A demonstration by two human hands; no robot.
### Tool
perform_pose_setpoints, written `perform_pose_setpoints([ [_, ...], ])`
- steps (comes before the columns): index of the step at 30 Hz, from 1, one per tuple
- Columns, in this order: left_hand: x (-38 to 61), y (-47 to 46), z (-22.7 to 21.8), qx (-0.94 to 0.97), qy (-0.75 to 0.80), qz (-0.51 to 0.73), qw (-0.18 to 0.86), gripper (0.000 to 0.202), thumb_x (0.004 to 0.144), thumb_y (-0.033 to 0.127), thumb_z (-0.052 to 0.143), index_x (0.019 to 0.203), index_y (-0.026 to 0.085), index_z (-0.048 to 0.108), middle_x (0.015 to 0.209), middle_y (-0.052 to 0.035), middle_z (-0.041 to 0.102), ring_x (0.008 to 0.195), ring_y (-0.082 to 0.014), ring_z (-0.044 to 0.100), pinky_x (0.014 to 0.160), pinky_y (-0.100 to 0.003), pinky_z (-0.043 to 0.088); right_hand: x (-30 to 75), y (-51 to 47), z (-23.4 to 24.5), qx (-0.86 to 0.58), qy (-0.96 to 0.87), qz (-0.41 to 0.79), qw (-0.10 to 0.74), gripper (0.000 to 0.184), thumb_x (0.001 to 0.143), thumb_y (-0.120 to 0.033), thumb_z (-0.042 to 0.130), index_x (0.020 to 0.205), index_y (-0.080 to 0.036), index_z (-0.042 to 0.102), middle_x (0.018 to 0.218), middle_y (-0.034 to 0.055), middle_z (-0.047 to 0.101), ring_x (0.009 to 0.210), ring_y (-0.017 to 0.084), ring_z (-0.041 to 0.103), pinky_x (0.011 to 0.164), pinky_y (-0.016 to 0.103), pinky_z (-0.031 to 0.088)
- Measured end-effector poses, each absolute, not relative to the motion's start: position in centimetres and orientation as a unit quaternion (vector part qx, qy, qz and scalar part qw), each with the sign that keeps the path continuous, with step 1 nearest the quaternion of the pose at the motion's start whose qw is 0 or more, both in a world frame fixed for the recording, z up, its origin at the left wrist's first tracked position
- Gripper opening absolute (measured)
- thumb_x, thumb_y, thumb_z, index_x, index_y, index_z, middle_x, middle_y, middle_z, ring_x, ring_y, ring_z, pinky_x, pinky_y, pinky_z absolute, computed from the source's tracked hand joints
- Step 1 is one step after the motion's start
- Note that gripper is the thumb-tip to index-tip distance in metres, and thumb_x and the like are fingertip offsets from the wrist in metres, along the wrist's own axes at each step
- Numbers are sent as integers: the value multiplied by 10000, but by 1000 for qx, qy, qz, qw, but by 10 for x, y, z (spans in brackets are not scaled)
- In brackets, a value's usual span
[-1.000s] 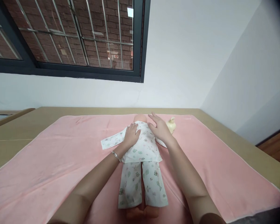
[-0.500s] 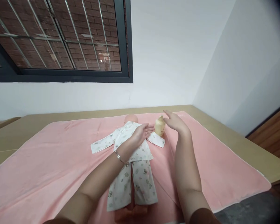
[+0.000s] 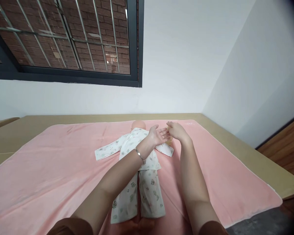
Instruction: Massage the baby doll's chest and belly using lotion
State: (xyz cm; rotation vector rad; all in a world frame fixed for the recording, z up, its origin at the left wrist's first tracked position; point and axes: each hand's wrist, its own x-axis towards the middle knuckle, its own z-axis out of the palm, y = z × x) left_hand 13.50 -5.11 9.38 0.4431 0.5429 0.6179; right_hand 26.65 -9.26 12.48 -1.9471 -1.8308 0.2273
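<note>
A doll lies on the pink blanket [image 3: 63, 163], wearing a white printed top [image 3: 129, 140] and matching trousers [image 3: 150, 192]. Its bald head [image 3: 138, 125] points away from me. My left hand [image 3: 159, 135] is open above the doll's right-side sleeve [image 3: 164, 149], palm turned up and fingers stretched out. Beside that sleeve stands a pale yellow bottle [image 3: 170, 141], mostly hidden behind both hands. At the bottle's top, my right hand [image 3: 178, 131] has its fingers curled round it. The exact contact is partly covered.
A tan tabletop [image 3: 107, 118] shows round the blanket, against a white wall [image 3: 181, 65]. Behind it to the left is a dark-framed window [image 3: 88, 76] with metal bars. Brown wood panelling [image 3: 284, 147] is at the far right.
My right hand has moved left and closed at the bottle's top. My left hand has shifted right towards the bottle and turned its palm upward. The view has shifted slightly.
</note>
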Motion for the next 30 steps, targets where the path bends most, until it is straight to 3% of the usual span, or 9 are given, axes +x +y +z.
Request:
perform_pose_setpoints([
  [7, 78, -85, 96, 247, 315, 240, 885, 435, 945, 412, 343, 1168, 117, 571, 1219, -187, 641, 1099, -279, 651, 966, -448, 491, 229, -112, 135, -685, -690, 57, 227, 577, 877, -166, 425, 1453, -117, 423, 1547, 163, 352, 1469, 300, 262, 1185, 506, 231],
  [12, 50, -112, 118, 267, 283, 283, 877, 334, 913, 306, 366, 1112, 174, 600, 1140, -103, 684, 1074, -251, 653, 971, -438, 497, 173, -139, 144, -568, -781, 57, 254, 539, 1002, -373, 322, 1509, -189, 331, 1598, 119, 253, 1495, 244, 191, 1214, 518, 147],
  [16, 25, -135, 140, 316, 179, 318, 876, 374, 897, 219, 342, 1143, 182, 621, 1081, -79, 707, 1104, -243, 639, 972, -395, 512, 139, -154, 143, -519, -813, -39, 259, 605, 1008, -485, 288, 1545, -215, 217, 1619, 96, 186, 1508, 269, 125, 1201, 603, 21],
  [20, -3, -152, 159, 324, 165, 301, 882, 406, 942, 272, 308, 1155, 166, 636, 1099, -88, 708, 1151, -247, 621, 1007, -391, 498, 119, -166, 139, -479, -823, -123, 279, 707, 989, -541, 283, 1566, -210, 42, 1627, 99, 146, 1510, 304, 79, 1168, 644, -108],
  [24, -22, -160, 170, 305, 100, 288, 902, 407, 962, 308, 337, 1226, 159, 608, 1177, -91, 689, 1195, -237, 602, 1059, -386, 464, 107, -173, 140, -450, -831, -132, 301, 800, 966, -592, 287, 1558, -200, -83, 1633, 112, 106, 1503, 357, 60, 1152, 679, -115],
  [30, -39, -149, 175, 276, 126, 319, 898, 494, 989, 419, 281, 1311, 148, 542, 1317, -114, 611, 1276, -240, 545, 1138, -402, 381, 86, -183, 138, -418, -854, -116, 287, 919, 915, -669, 364, 1561, -174, -61, 1631, 146, 79, 1492, 412, 49, 1149, 701, -89],
])
